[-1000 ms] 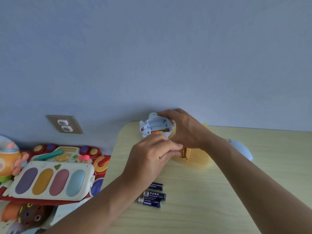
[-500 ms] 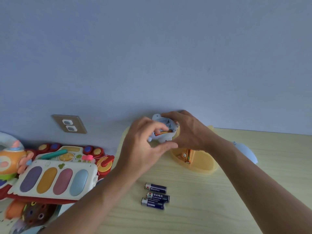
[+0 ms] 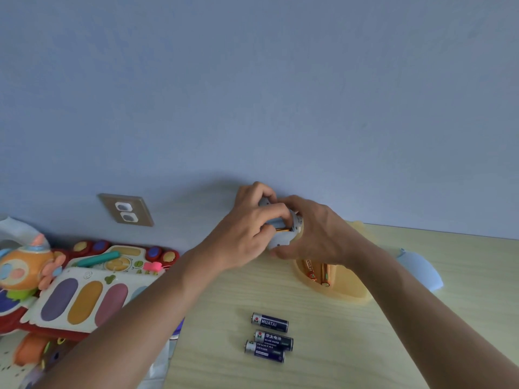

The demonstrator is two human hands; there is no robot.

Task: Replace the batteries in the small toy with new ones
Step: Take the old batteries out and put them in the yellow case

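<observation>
A small pale blue toy (image 3: 282, 237) is held above the far edge of the table (image 3: 365, 346), its open battery bay facing me. My right hand (image 3: 317, 231) grips it from the right. My left hand (image 3: 250, 228) covers its left side, fingers curled into the bay, where an orange battery (image 3: 280, 228) shows. Two orange batteries (image 3: 317, 272) lie in a yellow dish (image 3: 348, 290) under my right wrist. Three dark blue batteries (image 3: 271, 336) lie on the table nearer to me.
A pale blue curved cover (image 3: 421, 269) lies on the table at the right. Left of the table stands a heap of colourful toys, with a keyboard toy (image 3: 84, 296) in front. A wall socket (image 3: 126, 210) sits on the blue wall.
My left hand has come up from the yellow dish to the toy and now closes over its battery bay. The toy has been lifted slightly.
</observation>
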